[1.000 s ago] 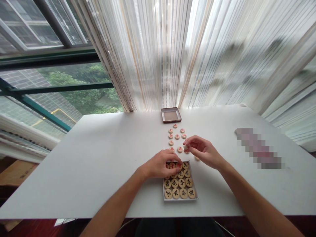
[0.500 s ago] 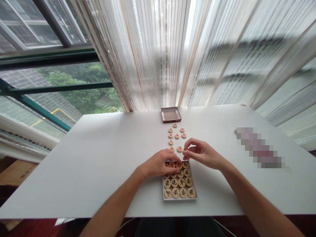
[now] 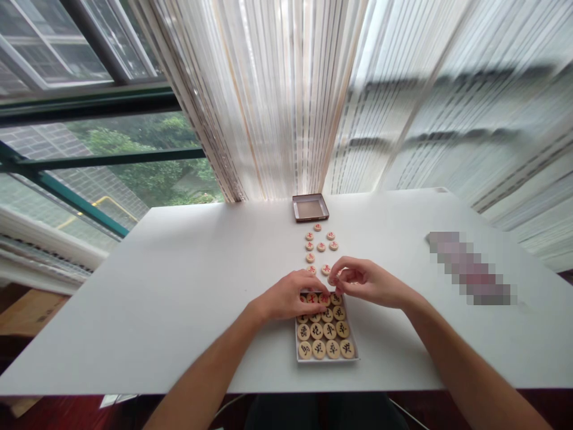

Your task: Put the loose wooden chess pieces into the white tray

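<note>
A shallow white-rimmed box (image 3: 296, 343) lies near the table's front edge, filled with rows of round wooden Chinese chess pieces (image 3: 316, 330), most marked in black. My left hand (image 3: 293, 295) reaches over the box's far left part, thumb and fingertips curled around a red-marked Chinese chess piece (image 3: 324, 300) in the far row. My right hand (image 3: 362, 280) is just beyond the box's far right corner, thumb and forefinger pinched on a Chinese chess piece (image 3: 332, 279) mostly hidden by the fingers. Loose red-marked pieces (image 3: 321, 246) lie on the table beyond both hands.
An open box lid (image 3: 310, 209) rests at the back of the white table (image 3: 201, 286), by the string curtain (image 3: 277, 119). A blurred-out long object (image 3: 470, 269) lies on the right. A window stands at the left, with a cardboard box (image 3: 29, 316) below.
My right hand has shifted slightly left and nearer the box's far right corner with its piece. My left hand has stayed in place over the box.
</note>
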Motion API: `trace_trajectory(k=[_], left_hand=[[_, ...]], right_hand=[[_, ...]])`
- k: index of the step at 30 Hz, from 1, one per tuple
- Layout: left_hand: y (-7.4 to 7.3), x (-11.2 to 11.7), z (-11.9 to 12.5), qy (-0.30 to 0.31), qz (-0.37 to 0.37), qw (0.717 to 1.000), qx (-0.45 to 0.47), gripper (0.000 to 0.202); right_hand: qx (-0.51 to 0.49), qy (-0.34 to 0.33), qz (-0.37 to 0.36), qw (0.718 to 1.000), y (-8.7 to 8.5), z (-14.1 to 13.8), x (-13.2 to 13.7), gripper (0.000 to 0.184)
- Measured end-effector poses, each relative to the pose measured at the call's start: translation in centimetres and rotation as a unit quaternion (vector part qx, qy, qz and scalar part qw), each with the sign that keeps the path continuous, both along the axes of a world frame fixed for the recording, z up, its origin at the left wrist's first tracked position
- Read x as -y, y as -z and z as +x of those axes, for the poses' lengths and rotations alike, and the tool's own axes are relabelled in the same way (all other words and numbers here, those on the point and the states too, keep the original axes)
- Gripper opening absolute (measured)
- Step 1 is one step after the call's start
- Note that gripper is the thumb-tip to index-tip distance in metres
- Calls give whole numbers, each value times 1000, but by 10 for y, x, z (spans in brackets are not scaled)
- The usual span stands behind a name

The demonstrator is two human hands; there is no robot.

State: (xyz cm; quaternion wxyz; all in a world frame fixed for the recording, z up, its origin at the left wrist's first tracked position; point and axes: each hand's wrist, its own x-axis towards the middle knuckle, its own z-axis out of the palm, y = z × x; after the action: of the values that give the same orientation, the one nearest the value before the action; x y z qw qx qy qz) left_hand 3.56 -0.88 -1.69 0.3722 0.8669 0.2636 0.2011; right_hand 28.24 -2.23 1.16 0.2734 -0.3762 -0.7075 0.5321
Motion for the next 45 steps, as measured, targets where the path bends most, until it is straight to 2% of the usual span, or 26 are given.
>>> trace_trajectory(k=[4, 14, 21, 26, 36, 45], left_hand=[[0, 1, 1, -8, -3, 1000, -1, 24], [-3, 3, 1, -25, -16, 999, -13, 26], [-3, 3, 2, -30, -13, 999, -12, 24], [-2, 3, 2, -26, -9, 1000, -12, 23], [-4, 3, 2, -27, -9, 999, -16, 23], [-5, 3, 2, -28, -12, 999, -21, 23]], right_hand=[[41, -18, -22, 999, 1, 1, 1, 8], [100, -21, -42, 994, 0, 2, 4, 13], [161, -16, 51, 986, 1, 0, 4, 16], [172, -21, 83, 981, 0, -3, 5, 13], [204, -16, 103, 973, 2, 0, 4, 18], [176, -2, 122, 977, 1, -1, 4, 16]])
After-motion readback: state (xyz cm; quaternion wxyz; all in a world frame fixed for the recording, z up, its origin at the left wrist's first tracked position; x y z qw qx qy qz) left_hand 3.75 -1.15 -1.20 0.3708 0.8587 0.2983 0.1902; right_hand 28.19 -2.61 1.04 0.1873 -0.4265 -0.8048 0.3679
